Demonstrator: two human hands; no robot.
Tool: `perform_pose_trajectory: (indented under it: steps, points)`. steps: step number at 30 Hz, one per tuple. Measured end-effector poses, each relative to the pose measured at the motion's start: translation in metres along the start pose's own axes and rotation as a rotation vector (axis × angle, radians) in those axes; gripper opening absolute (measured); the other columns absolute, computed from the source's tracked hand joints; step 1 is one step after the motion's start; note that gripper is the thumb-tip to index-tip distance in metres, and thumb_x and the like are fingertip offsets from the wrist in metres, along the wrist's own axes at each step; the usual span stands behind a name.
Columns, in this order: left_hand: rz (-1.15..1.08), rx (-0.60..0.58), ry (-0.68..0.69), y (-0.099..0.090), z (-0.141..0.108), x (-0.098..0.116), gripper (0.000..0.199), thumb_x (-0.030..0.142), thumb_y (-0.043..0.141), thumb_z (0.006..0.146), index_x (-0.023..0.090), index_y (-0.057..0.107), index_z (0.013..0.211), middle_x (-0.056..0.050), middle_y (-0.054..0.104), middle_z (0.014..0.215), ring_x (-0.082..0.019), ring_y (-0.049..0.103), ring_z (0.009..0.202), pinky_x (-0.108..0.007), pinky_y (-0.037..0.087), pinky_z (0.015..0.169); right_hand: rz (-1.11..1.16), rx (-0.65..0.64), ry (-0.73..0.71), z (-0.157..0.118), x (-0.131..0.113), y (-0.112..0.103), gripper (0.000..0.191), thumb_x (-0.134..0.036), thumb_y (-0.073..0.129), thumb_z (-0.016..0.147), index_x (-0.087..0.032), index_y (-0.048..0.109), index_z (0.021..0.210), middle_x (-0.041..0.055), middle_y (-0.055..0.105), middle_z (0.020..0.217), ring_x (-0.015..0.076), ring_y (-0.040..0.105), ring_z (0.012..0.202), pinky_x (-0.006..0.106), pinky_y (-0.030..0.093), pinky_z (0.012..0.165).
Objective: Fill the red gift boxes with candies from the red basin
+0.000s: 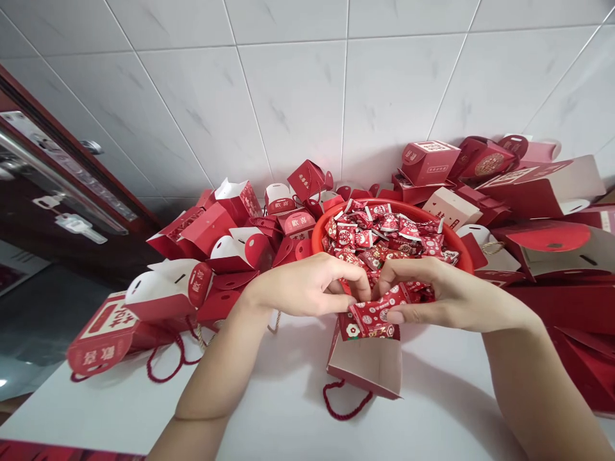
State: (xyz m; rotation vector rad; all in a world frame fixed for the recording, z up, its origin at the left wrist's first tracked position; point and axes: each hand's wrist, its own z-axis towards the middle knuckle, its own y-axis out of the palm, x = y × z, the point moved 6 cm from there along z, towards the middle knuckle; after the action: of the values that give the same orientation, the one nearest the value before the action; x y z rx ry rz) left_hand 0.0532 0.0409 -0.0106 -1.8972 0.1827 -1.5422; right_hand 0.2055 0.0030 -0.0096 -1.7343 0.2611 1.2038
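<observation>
Left hand (310, 285), right hand (446, 298): your fingers (356, 276) clamp the candy (369, 317)! Let go unevenly, it could tumble past the box (368, 362).

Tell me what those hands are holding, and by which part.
A red patterned candy packet: the left hand pinches near its left end, the right hand near its right.
</observation>
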Motion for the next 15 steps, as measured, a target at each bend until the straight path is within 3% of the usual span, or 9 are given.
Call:
perform_pose_trajectory:
  steps: [3,5,7,10,12,15]
  points:
    - [0.037,-0.021,-0.009,0.005,0.000,0.002,0.021,0.003,0.057,0.084,0.016,0.069,0.095,-0.001,0.073,0.095,-0.012,0.065,0.080,-0.022,0.047,0.069,-0.019,-0.037,0.008,-0.002,-0.001,0.000,0.023,-0.040,0.072,0.091,-0.018,0.066,0.096,0.0003,0.069,0.084,0.0155,0.059,0.074,0.026,0.045,0.067]
    - [0.112,-0.021,-0.008,0.008,0.000,0.005,0.016,0.003,0.057,0.084,0.016,0.067,0.087,0.001,0.070,0.084,-0.011,0.062,0.073,-0.022,0.044,0.065,-0.031,-0.009,-0.012,-0.004,-0.003,-0.003,0.023,-0.040,0.072,0.092,-0.018,0.066,0.094,0.0001,0.069,0.084,0.0147,0.058,0.073,0.025,0.044,0.065]
    - [0.230,-0.031,-0.003,0.013,0.001,0.009,0.016,0.005,0.059,0.085,0.016,0.060,0.073,0.004,0.061,0.068,-0.010,0.055,0.062,-0.024,0.038,0.059,-0.035,0.047,-0.044,-0.005,-0.006,-0.008,0.023,-0.040,0.072,0.092,-0.019,0.065,0.091,-0.0001,0.068,0.083,0.0141,0.058,0.073,0.024,0.044,0.064]
    - [0.467,-0.060,-0.029,0.026,0.004,0.013,0.031,0.006,0.060,0.085,0.018,0.046,0.060,0.005,0.047,0.055,-0.011,0.040,0.051,-0.030,0.027,0.052,-0.046,0.080,-0.085,-0.006,-0.008,-0.011,0.021,-0.038,0.072,0.092,-0.018,0.066,0.092,-0.0002,0.068,0.082,0.0140,0.058,0.072,0.024,0.045,0.063]
    - [0.580,-0.110,-0.016,0.036,0.007,0.014,0.037,0.007,0.060,0.087,0.018,0.042,0.057,0.003,0.047,0.054,-0.013,0.037,0.050,-0.032,0.025,0.052,-0.062,0.030,-0.085,-0.006,-0.008,-0.007,0.019,-0.036,0.071,0.092,-0.018,0.066,0.095,0.0003,0.068,0.083,0.0145,0.059,0.072,0.025,0.046,0.064]
    - [0.661,-0.200,0.082,0.052,0.011,0.016,0.039,0.008,0.062,0.089,0.018,0.042,0.056,0.001,0.058,0.060,-0.014,0.045,0.056,-0.033,0.033,0.062,-0.090,-0.095,-0.087,-0.007,-0.006,0.001,0.015,-0.032,0.069,0.093,-0.017,0.068,0.097,0.0020,0.071,0.087,0.0158,0.063,0.076,0.026,0.047,0.067]
